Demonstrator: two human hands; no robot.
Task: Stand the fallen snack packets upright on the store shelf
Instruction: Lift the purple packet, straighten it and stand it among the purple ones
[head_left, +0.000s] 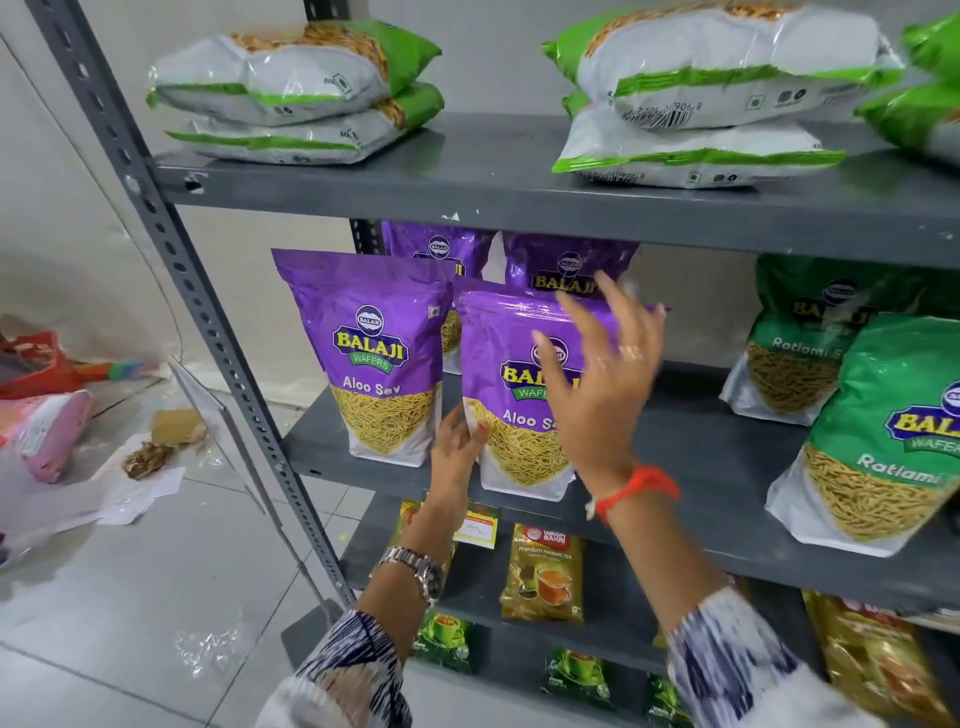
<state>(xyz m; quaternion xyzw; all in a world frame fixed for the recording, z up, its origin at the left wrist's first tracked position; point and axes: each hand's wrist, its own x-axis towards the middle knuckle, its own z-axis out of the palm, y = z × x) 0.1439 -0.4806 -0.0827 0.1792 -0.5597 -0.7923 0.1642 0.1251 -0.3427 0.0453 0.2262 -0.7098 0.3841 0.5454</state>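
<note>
Two purple Aloo Sev packets stand upright at the front of the middle shelf: one at the left and one beside it. My left hand touches the lower left edge of the second packet with fingers apart. My right hand hovers open in front of that packet's face, fingers spread and blurred. Two more purple packets stand behind. On the top shelf, green and white packets lie flat in stacks, one at the left and one at the right.
Green Ratlami Sev packets stand at the right of the middle shelf. Tea packets sit on the lower shelves. The grey slotted upright bounds the shelf on the left. Bags and paper litter lie on the tiled floor.
</note>
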